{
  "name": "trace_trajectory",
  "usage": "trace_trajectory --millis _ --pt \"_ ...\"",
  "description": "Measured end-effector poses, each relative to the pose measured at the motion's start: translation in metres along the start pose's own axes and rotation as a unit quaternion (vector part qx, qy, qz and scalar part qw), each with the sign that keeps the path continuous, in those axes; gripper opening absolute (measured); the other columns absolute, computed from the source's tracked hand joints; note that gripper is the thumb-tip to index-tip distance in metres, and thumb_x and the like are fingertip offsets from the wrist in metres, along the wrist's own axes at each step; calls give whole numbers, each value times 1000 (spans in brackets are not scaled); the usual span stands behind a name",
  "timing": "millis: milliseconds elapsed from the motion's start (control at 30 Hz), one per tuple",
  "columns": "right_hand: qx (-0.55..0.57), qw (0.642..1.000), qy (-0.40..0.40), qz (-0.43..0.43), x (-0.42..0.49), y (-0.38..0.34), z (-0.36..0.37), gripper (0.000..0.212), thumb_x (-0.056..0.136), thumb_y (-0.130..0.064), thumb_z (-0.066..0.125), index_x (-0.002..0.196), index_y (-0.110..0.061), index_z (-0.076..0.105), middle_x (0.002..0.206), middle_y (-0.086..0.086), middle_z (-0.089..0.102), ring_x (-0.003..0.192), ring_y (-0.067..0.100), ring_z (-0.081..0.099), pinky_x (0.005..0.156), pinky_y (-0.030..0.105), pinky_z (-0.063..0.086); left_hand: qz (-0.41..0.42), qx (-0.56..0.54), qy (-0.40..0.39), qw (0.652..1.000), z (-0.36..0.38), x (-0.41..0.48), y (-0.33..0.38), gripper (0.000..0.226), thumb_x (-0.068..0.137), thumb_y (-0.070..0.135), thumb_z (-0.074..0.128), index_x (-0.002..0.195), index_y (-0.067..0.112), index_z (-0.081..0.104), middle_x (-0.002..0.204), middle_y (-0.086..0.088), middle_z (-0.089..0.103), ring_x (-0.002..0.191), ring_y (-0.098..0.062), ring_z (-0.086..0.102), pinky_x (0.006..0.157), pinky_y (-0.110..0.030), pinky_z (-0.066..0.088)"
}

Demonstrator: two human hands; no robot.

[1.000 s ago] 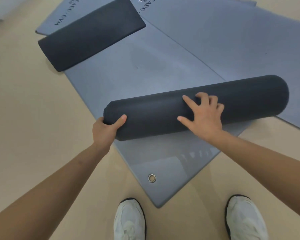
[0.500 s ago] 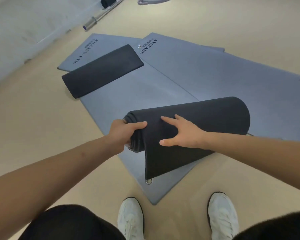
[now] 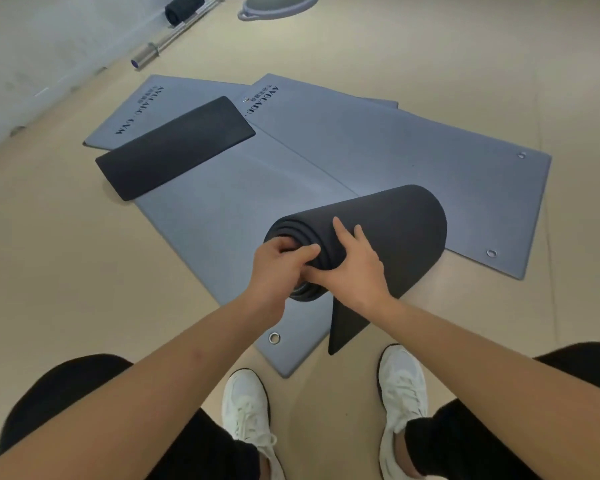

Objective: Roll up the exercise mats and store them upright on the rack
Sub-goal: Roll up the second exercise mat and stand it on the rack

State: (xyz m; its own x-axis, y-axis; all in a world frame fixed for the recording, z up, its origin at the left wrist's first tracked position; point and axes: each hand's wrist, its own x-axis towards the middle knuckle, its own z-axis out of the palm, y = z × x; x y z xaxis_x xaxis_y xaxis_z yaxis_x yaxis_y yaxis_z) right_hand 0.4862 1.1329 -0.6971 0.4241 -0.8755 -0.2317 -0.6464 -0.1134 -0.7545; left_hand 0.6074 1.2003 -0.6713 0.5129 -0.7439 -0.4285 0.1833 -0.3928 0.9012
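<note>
Black rolled mat is gripped at its near end by both hands. The left hand curls its fingers into the spiral layers, and the right hand clasps the outer layer, fingers spread over the top. The near end is raised, and a loose flap hangs down from it. Underneath lie grey mats on the beige floor — one has a dark folded end. White shoes stand just beside the nearest corner.
</note>
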Motion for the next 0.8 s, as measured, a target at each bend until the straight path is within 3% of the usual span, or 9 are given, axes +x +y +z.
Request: trace_trajectory --millis 133,200,267,333,400,467,533,667,800 --pt "4 999 29 -16 -4 -2 -18 97 73 -54 82 156 -39 33 166 9 26 150 33 30 121 54 28 73 33 -47 996 -17 -10 0 31 89 5 74 119 9 68 95 0 79 92 -15 76 84 -29 59" --pt "-3 1000 26 -17 -10 1 -22 95 71 -49 85 154 -40 38 165 7 29 149 30 33 121 51 29 143 131 -16 981 -26 -10 -1 33 86 9 78 118 11 71 89 4 79 86 -10 75 83 -27 59" --pt "-2 1000 19 -16 -16 5 -20 94 69 -47 86 152 -41 41 164 6 30 148 29 34 121 51 30 284 260 -1 923 -36 -2 -2 32 81 15 81 112 18 74 86 9 75 81 -7 70 78 -25 58" --pt "-5 1000 11 -19 -19 9 -18 94 69 -46 87 151 -41 41 164 6 30 147 28 35 120 53 30 402 394 -25 826 -41 9 2 45 75 26 84 117 22 70 99 8 64 91 -9 60 76 -28 53" --pt "-14 1000 7 -24 -22 11 -18 94 69 -45 86 151 -42 41 164 5 31 147 27 36 120 54 31 422 520 -73 740 -40 22 6 68 73 38 84 135 27 60 122 0 55 111 -19 51 80 -29 46" --pt "-17 999 12 -30 -24 15 -20 92 69 -45 86 150 -41 43 163 3 33 146 26 39 119 54 33 393 599 -121 687 -31 34 9 80 79 46 79 150 33 44 145 -2 45 125 -25 48 86 -34 48" --pt "-12 999 21 -33 -26 20 -24 91 67 -45 87 149 -41 46 162 1 37 144 22 42 118 53 35 389 615 -164 666 -23 44 11 76 89 47 70 155 35 36 153 -2 42 124 -25 55 90 -38 51" --pt "-6 998 54 -40 -35 32 -32 88 68 -45 88 147 -32 51 156 -5 45 141 12 43 117 44 39 433 613 -178 637 -14 53 14 62 98 42 61 154 28 41 148 -6 53 102 -28 67 78 -32 45" --pt "-26 992 119 -38 -51 36 -35 88 76 -50 82 152 -29 42 161 -5 36 145 12 37 117 43 38 469 563 -159 662 -4 53 18 56 97 36 65 148 18 51 138 -6 64 94 -33 70 72 -34 45"
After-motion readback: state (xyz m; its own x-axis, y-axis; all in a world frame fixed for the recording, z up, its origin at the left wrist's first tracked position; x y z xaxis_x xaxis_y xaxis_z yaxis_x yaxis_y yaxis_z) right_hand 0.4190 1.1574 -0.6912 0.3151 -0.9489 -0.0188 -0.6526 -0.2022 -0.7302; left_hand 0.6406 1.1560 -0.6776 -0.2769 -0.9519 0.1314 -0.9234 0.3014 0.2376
